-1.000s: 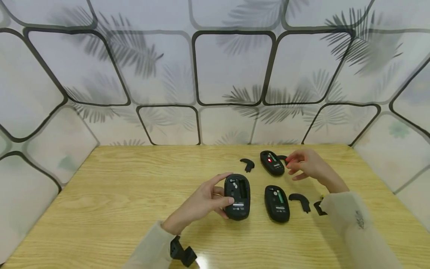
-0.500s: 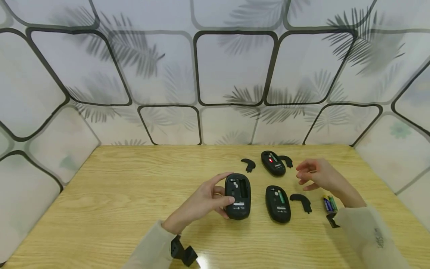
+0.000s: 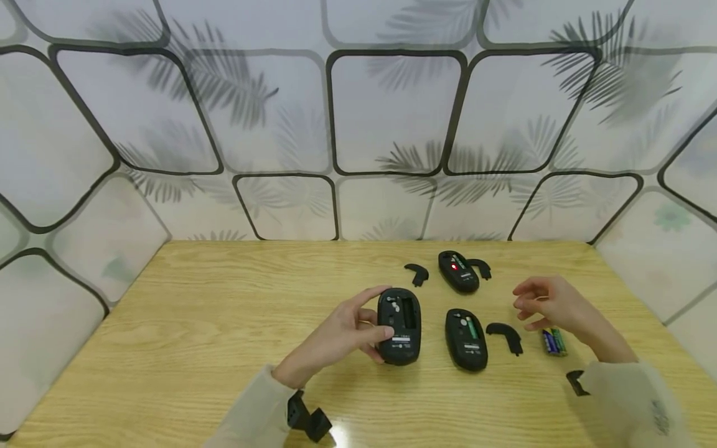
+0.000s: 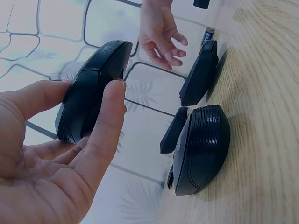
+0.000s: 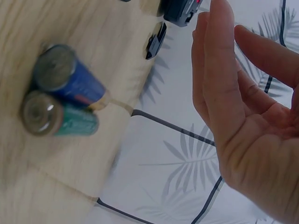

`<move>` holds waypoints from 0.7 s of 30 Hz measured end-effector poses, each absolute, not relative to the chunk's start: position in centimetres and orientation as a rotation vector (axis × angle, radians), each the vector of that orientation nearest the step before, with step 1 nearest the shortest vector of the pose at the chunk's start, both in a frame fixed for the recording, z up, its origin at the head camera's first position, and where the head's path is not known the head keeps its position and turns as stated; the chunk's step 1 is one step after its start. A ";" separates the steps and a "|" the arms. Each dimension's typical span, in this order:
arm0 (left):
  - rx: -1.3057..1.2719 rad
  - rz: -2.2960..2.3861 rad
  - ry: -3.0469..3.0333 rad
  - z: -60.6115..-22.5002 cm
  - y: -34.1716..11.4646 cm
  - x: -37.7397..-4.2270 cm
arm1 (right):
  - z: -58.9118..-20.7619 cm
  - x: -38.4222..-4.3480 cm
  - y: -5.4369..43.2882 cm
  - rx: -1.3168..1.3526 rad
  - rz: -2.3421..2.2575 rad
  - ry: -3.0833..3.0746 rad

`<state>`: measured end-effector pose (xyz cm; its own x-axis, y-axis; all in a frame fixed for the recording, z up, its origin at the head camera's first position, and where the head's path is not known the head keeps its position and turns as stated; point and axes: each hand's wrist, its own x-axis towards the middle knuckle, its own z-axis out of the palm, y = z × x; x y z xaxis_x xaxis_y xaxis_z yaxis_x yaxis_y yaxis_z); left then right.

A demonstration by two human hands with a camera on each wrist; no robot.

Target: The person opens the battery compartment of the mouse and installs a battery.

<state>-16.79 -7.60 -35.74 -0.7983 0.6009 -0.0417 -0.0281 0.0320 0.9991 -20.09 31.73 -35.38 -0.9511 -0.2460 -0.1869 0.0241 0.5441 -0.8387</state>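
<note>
My left hand (image 3: pixel 342 336) grips a black computer mouse (image 3: pixel 399 348), raised with its underside facing me. An unfilled battery slot shows in that mouse (image 4: pixel 88 93). On the table to its right lies an upturned mouse (image 3: pixel 466 354) with a green battery (image 3: pixel 471 328) in its slot. Farther back, another upturned mouse (image 3: pixel 460 280) glows with a red light. My right hand (image 3: pixel 551 305) is in the air at the right, fingers loosely bent, nothing held. Just below it, two batteries, one blue (image 5: pixel 77 79) and one green (image 5: pixel 65 116), lie side by side on the table.
Curved black battery covers lie around the mice: one cover (image 3: pixel 418 274) at the back, one (image 3: pixel 480 267) beside the lit mouse, one (image 3: pixel 508 336) left of the batteries. Patterned panels (image 3: pixel 386 205) rise behind and beside the wooden table (image 3: pixel 213 298).
My right hand has moved right and toward me, away from the lit mouse and its cover, coming over near the two batteries. My left hand keeps holding its mouse in place.
</note>
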 end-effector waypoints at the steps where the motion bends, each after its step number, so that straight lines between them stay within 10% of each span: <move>1: 0.580 1.816 1.858 -35.7 -7.6 -16.8 | -35.4 -20.0 31.9 -0.183 -1.358 2.504; 21: 0.569 1.815 1.854 -36.1 -7.3 -16.9 | -36.3 -18.6 36.1 -0.128 -1.301 2.547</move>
